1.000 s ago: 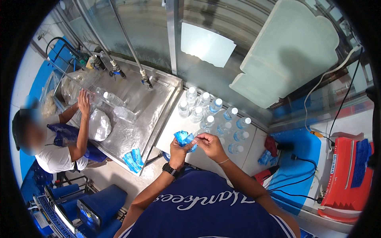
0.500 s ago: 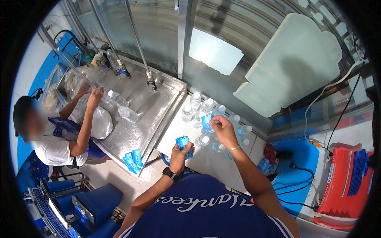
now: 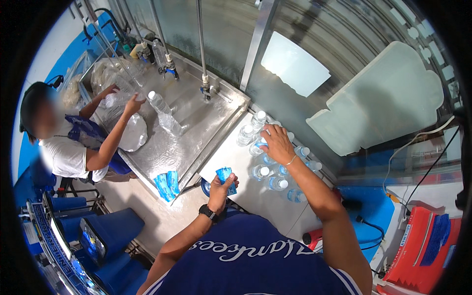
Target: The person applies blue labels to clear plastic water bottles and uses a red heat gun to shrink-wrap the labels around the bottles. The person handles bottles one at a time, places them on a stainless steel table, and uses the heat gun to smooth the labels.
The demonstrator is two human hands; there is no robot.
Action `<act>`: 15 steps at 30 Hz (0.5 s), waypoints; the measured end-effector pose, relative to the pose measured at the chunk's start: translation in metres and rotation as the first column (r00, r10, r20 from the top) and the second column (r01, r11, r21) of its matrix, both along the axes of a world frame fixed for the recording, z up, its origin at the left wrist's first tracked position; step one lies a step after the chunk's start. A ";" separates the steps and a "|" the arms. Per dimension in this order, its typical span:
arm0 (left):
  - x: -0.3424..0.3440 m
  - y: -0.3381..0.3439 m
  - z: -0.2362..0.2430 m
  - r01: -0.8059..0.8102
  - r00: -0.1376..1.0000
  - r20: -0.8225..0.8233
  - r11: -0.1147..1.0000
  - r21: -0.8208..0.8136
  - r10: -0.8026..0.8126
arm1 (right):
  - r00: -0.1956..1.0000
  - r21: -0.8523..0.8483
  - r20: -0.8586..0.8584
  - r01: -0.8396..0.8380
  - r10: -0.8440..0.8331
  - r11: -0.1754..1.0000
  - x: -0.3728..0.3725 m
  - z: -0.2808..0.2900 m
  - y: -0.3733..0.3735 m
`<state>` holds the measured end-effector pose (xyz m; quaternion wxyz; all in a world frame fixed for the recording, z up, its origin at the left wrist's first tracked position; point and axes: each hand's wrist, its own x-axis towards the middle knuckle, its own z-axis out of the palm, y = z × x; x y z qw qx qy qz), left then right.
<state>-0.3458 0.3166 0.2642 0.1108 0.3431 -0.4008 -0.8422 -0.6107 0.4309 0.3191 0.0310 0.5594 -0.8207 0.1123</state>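
We hold a small stack of glossy blue labels (image 3: 226, 179) pinched in our left hand (image 3: 220, 189), their long axis nearly upright, above the near edge of the white table (image 3: 231, 162). Our right hand (image 3: 276, 143) lies spread, palm down, over the clear plastic bottles (image 3: 268, 172) with white caps, all standing upright. Since half a second ago that hand has moved further over the cluster. Beside us, a co-worker's hands (image 3: 129, 102) reach across the shiny steel basin (image 3: 191, 123).
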 end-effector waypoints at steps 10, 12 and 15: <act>-0.004 0.005 -0.002 0.022 1.000 -0.002 0.999 0.041 -0.022 | 0.970 0.466 -0.213 -0.009 0.121 0.885 -0.007 -0.030 -0.036; -0.007 0.004 -0.003 0.022 1.000 -0.004 0.998 0.054 -0.022 | 0.955 0.466 -0.275 0.029 0.114 0.884 -0.003 -0.035 -0.041; -0.011 0.005 -0.005 0.033 0.998 -0.047 0.995 0.091 -0.029 | 0.952 0.440 -0.284 0.021 0.117 0.898 0.002 -0.033 -0.040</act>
